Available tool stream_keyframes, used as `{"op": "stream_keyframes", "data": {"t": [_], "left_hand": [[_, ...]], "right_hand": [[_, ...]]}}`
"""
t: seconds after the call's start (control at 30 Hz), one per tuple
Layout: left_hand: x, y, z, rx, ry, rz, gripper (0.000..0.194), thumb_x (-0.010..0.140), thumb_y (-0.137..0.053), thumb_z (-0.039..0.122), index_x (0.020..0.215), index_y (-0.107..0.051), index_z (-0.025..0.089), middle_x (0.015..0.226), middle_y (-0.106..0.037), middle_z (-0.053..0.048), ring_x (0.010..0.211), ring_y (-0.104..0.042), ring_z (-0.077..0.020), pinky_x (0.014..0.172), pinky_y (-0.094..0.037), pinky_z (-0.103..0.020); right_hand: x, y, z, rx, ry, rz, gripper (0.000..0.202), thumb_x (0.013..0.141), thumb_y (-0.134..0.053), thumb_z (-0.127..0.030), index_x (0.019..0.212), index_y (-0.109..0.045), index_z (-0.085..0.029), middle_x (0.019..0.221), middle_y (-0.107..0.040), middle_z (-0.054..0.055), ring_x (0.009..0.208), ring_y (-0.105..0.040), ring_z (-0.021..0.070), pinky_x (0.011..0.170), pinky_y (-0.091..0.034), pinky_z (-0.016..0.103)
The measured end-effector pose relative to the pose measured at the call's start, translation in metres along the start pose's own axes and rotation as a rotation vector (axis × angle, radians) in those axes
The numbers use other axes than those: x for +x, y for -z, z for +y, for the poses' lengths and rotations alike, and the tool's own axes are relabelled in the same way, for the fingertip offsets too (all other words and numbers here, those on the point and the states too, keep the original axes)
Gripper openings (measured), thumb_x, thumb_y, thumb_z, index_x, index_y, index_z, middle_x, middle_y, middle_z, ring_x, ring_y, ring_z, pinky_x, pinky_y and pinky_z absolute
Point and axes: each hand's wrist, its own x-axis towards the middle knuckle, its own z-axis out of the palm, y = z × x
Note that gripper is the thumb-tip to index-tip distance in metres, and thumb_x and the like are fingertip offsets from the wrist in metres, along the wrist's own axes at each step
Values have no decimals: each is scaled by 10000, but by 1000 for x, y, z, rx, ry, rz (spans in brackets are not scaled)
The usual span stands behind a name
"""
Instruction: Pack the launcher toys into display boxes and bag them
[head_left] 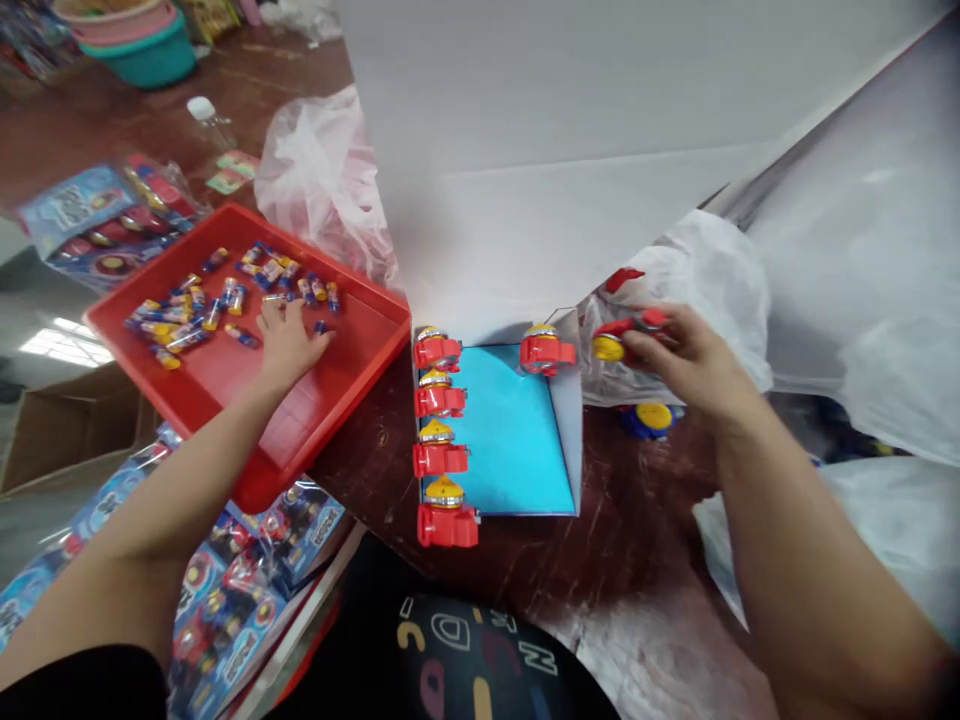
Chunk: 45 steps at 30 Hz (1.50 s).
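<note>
My left hand [289, 345] reaches into the red tray [352, 385], its thumb and fingers apart, the fingertips at small blue-and-yellow cylinders that look like batteries [241, 336]. Whether one is pinched under the fingertips is hard to see. My right hand [694, 360] grips a red toy piece with a yellow cap [609, 347], held to the right of a box with a light-blue bottom [510, 440]. Several similar red toy pieces [440, 460] with yellow tops line the box's left edge. Another red toy piece [547, 352] sits at its far right corner.
Bagged toy packs [232, 600] lie at the lower left, another toy pack [82, 215] behind the tray. White plastic bags [322, 180] flank the white upright panel [540, 120]. A blue-and-yellow toy [651, 420] lies under my right hand. A clear bottle [210, 120] stands farther back.
</note>
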Motion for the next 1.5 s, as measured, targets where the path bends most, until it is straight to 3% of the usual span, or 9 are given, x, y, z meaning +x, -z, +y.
{"op": "stream_keyframes", "data": {"t": [0.17,0.33,0.57,0.73,0.87,1.03,1.13,1.23,1.5], "left_hand": [[-16,20,10,-48,17,-197,210,858,-650,325,961,-644,142,1038,-702,-170,1075,-644,-339,1037,-491,-527],[-65,68,101,-603,-62,-97,371,840,-794,411,1079,-583,222,1029,-701,-59,929,-680,-224,870,-581,-378],[-151,108,210,-871,-476,-490,213,970,-717,308,1166,-675,234,1029,-747,-26,866,-720,-136,751,-601,-231],[-156,107,219,-855,-539,-796,364,1067,-582,392,1394,-599,234,899,-776,-6,737,-752,-126,687,-629,-208],[-159,108,218,-620,-877,-522,307,1059,-599,312,1348,-628,215,1017,-769,-44,860,-744,-153,759,-625,-245],[-162,89,211,-362,-1369,-151,409,1048,-572,190,1452,-515,172,1086,-740,-98,968,-710,-219,909,-625,-372],[-156,87,207,-439,-1187,-254,363,1059,-581,253,1413,-556,178,1126,-731,-102,997,-715,-198,883,-615,-304],[-148,95,204,-594,-920,-426,337,1056,-601,276,1384,-595,199,1185,-742,-80,987,-729,-160,835,-596,-223],[-150,98,226,-817,-837,-530,306,1061,-596,316,1335,-651,190,1103,-768,-45,889,-723,-122,763,-573,-183]], "right_hand": [[-59,8,-15,691,-280,225,225,903,-686,-536,1108,-699,-445,1059,-695,9,780,-659,235,547,-511,380],[-101,-8,-60,847,-168,234,246,840,-764,-508,959,-721,-296,1032,-722,37,801,-653,197,684,-559,351],[-132,-34,-147,49,379,-96,255,933,-758,-405,1098,-636,-252,996,-743,29,814,-684,167,728,-547,313],[-137,-40,-155,-306,627,-76,237,1009,-641,-448,1046,-639,-215,1040,-751,82,951,-688,226,816,-564,364],[-145,-35,-161,-394,681,-143,223,1032,-597,-420,969,-623,-208,1012,-742,86,937,-661,222,772,-537,343],[-141,-26,-170,-88,224,-521,356,906,-747,-520,907,-566,-214,688,-598,-41,593,-537,134,546,-437,271],[-138,-14,-163,99,232,-489,556,868,-779,-608,1204,-606,-200,1109,-722,76,920,-704,205,753,-599,335],[-140,-2,-146,-25,496,-283,787,885,-797,-534,1544,-441,-294,1609,-473,136,1406,-567,308,1036,-593,475],[-148,17,-147,-355,657,-37,895,875,-775,-591,1643,-356,-402,1447,-675,75,1229,-708,330,940,-665,481]]}}
